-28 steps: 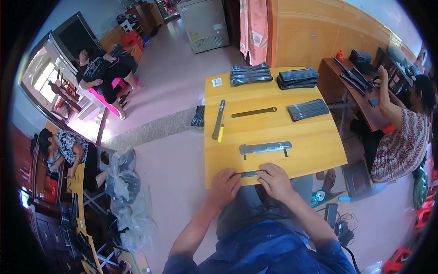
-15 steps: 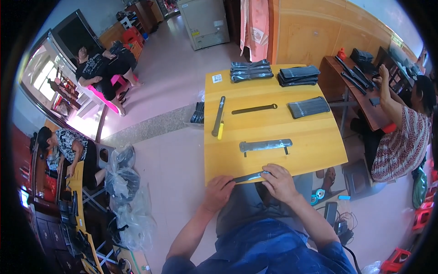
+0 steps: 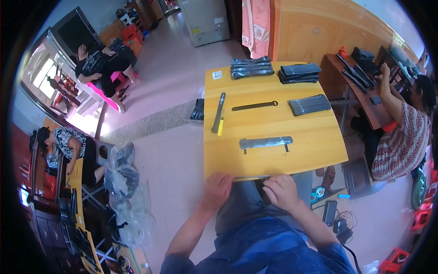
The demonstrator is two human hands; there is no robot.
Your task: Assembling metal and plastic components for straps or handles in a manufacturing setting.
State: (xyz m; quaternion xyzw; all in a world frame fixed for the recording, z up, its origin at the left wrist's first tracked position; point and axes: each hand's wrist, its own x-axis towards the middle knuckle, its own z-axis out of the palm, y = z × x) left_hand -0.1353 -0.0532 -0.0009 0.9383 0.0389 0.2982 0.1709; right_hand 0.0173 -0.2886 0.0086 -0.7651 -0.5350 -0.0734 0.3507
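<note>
At the near edge of the yellow table (image 3: 273, 123), a thin dark strap (image 3: 251, 177) is stretched between my hands and shows nearly edge-on. My left hand (image 3: 217, 191) has its fingers closed on the left end. The right end is pinched by my right hand (image 3: 280, 192). Just beyond lies a shiny dark flat strip (image 3: 265, 143) with two small black tabs under it. A single black strap with a looped end (image 3: 254, 106) lies farther back. To the left are another dark strap (image 3: 220, 112) and a slim yellow-handled tool (image 3: 221, 127).
Bundled black straps (image 3: 252, 67), a thicker stack (image 3: 299, 73) and a flat bundle (image 3: 309, 105) fill the table's far and right parts. A person (image 3: 404, 132) works at a brown table on the right. Two others sit at left, near clear plastic bags (image 3: 122, 171).
The strap between my hands has tipped from showing its broad face to nearly edge-on. My right hand has moved slightly down and right.
</note>
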